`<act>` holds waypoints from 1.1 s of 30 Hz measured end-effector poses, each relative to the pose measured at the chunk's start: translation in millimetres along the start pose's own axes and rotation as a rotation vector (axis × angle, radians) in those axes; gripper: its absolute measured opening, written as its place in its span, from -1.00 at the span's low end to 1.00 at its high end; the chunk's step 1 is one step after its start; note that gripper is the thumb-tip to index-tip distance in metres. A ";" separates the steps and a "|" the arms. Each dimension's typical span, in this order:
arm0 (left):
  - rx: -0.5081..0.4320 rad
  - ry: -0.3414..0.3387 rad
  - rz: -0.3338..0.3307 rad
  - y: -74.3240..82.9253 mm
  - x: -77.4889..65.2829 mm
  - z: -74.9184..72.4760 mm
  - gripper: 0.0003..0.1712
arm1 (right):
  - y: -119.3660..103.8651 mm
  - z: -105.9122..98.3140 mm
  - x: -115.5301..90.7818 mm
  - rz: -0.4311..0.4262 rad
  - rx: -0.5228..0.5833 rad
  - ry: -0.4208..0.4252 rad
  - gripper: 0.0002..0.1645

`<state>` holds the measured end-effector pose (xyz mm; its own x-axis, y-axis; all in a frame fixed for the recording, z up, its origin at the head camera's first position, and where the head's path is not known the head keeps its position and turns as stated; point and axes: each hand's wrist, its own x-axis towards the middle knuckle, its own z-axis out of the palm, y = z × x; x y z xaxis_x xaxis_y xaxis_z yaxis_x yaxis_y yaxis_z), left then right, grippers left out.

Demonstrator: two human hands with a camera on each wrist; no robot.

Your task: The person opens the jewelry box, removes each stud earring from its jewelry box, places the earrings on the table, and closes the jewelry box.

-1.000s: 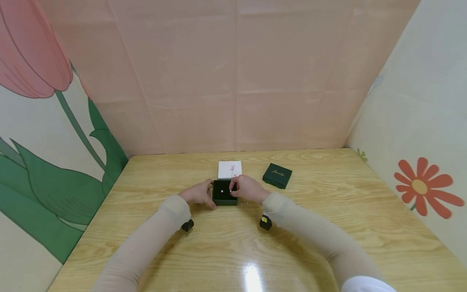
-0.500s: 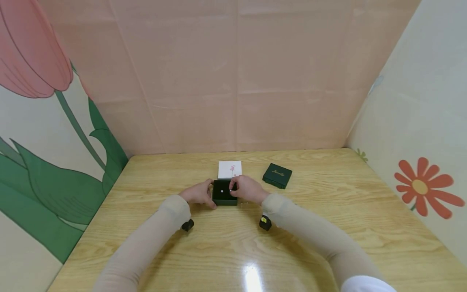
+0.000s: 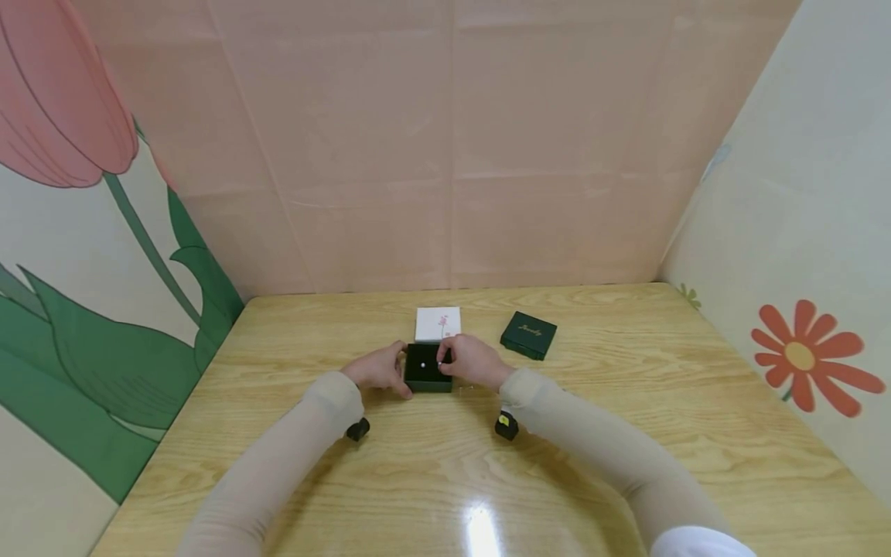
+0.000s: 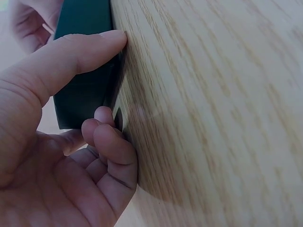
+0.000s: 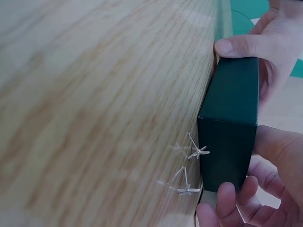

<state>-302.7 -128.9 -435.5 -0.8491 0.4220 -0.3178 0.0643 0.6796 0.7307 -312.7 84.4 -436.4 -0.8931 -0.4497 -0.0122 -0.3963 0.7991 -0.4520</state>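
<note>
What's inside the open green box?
A black pad with a shiny dot on it, and another dot by the right hand, which covers part of the pad. What's under the pad is hidden.

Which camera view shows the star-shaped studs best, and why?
The right wrist view: it shows both star-shaped studs large and distinct beside the held green box. The head view shows them only as faint marks; the left wrist view shows neither.
</note>
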 end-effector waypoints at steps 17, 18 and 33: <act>-0.018 -0.013 -0.003 -2.2 1.2 1.3 0.09 | 1.1 -11.9 -6.3 -0.019 0.097 0.042 -0.93; -0.016 -0.013 -0.002 -2.6 1.3 1.4 0.09 | 1.1 -13.8 -7.0 -0.013 0.109 0.046 -0.94; -0.042 -0.020 0.001 -1.6 -1.6 -0.4 0.06 | 15.2 -45.7 -18.4 0.070 0.283 0.087 -0.92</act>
<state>-301.6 -131.0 -435.9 -0.8385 0.4348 -0.3284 0.0428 0.6534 0.7558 -312.1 123.0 -402.3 -0.9357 -0.3522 0.0190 -0.2693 0.6787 -0.6832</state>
